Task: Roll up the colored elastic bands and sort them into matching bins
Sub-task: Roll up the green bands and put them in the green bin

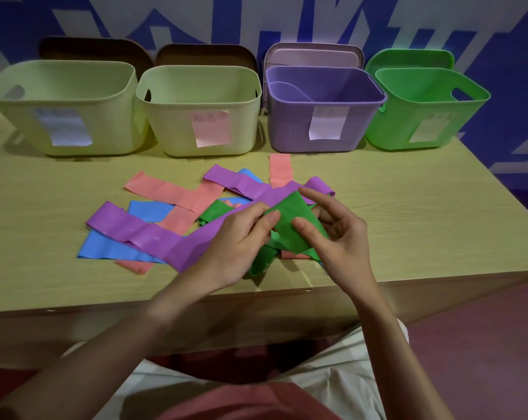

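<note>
A single wide-angle view comes from the person's head, looking forward and steeply down. It sits close above the worktop (pixel 408 207), whose near edge crosses the lower middle of the picture. The person's lap fills the bottom, the row of bins (pixel 196 116) lies farther off, and a blue patterned wall (pixel 256 19) closes the top.

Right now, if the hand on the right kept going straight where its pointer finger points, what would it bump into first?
Probably the purple band. The right hand holds the green band, and its index finger points up-left, toward the purple strip lying just past it. Height above the table is unclear.
</note>
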A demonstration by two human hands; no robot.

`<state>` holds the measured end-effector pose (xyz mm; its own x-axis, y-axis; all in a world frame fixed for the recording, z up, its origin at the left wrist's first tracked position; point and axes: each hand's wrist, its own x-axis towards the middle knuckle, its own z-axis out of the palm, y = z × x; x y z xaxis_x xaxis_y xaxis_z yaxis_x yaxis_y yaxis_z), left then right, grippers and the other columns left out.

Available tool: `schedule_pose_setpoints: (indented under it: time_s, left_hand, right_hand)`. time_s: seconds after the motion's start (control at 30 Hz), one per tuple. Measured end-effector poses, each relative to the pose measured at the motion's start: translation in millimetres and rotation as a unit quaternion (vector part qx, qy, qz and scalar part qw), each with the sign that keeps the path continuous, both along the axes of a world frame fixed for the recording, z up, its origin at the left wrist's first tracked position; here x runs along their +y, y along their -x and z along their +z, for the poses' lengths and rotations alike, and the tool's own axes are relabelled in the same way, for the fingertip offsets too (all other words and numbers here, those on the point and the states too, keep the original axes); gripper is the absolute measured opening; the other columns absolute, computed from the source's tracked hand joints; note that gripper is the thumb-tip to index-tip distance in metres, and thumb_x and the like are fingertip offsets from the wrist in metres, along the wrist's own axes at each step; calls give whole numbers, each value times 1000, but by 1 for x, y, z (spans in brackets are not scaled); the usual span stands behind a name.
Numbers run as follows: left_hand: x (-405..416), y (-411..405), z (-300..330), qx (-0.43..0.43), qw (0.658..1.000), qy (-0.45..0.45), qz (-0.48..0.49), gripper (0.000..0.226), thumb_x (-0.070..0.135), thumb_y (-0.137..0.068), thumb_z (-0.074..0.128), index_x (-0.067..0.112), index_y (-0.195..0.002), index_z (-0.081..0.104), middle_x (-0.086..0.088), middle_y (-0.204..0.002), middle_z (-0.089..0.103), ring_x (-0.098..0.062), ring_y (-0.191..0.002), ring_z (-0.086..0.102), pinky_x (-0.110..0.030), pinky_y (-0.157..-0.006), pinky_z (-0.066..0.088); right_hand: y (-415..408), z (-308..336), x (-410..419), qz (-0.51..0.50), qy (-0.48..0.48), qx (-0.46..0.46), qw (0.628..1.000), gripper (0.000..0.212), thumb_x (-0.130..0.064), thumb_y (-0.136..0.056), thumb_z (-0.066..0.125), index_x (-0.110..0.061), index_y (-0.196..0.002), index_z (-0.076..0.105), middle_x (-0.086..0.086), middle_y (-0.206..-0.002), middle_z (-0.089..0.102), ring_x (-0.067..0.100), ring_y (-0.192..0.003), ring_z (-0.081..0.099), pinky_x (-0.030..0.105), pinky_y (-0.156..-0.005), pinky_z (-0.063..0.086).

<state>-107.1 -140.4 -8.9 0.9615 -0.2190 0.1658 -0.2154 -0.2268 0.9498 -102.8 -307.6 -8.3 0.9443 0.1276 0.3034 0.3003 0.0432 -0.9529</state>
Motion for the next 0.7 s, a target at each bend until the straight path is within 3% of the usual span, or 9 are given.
schedule_pose_setpoints:
  time_s: [0.17, 0.23, 0.3, 0.43, 0.5, 0.57, 0.7]
  left_hand:
    - [-1, 0, 4, 113, 979, 163, -54, 27, 31, -88, 41, 12, -71, 32, 12, -51, 26, -3, -42, 21, -15, -39, 18]
    - [-1, 1, 5, 136, 971, 181, -79, 30, 32, -90, 39, 11, -70, 30, 11, -50, 25, -3, -41, 21, -15, -39, 19]
    - [1, 0, 5, 176, 956, 207, -110, 36, 34, -97, 40, 10, -70, 32, 9, -49, 25, -3, -38, 20, -14, -38, 21]
    - [7, -2, 6, 238, 929, 235, -160, 38, 35, -95, 40, 7, -69, 41, 7, -47, 26, -3, -36, 19, -14, -38, 19]
    - [6, -2, 6, 234, 940, 202, -148, 44, 38, -96, 41, 6, -67, 45, 5, -47, 27, -5, -36, 20, -15, -39, 17]
    - [3, 0, 6, 209, 959, 157, -113, 41, 39, -92, 40, 6, -68, 49, 1, -48, 30, -6, -38, 22, -17, -40, 17]
    - [2, 4, 3, 86, 990, 108, -39, 30, 33, -93, 54, 9, -76, 50, 2, -55, 41, -3, -43, 35, -17, -42, 29]
  right_hand:
    - [-3, -2, 0, -6, 15, -11, 1000, 39, -11, -87, 63, -9, -126, 60, -5, -66, 45, 5, -65, 44, 19, -63, 41]
    - [-1, -2, -1, 8, 13, -7, 1000, 38, -14, -89, 62, -12, -127, 60, 14, -68, 47, 11, -70, 46, 24, -66, 43]
    - [2, 0, -1, 22, 9, -5, 1000, 33, -8, -92, 60, -13, -125, 61, 28, -81, 57, 12, -76, 52, 19, -66, 49]
    - [6, 3, -1, -2, -17, 5, 1000, 35, 5, -87, 61, -17, -114, 60, 0, -86, 71, -5, -79, 63, 11, -62, 50]
    - [7, 3, -1, -17, -27, 19, 999, 35, 9, -86, 60, -15, -112, 60, 3, -81, 71, -6, -75, 63, 10, -59, 50]
    - [7, 3, -1, -18, -21, 21, 999, 31, 10, -86, 59, -9, -111, 61, -9, -77, 71, -6, -73, 64, 10, -58, 49]
    - [6, 3, 1, -16, -20, 35, 999, 29, 8, -87, 58, -12, -108, 62, -17, -75, 71, -5, -70, 65, 12, -54, 51]
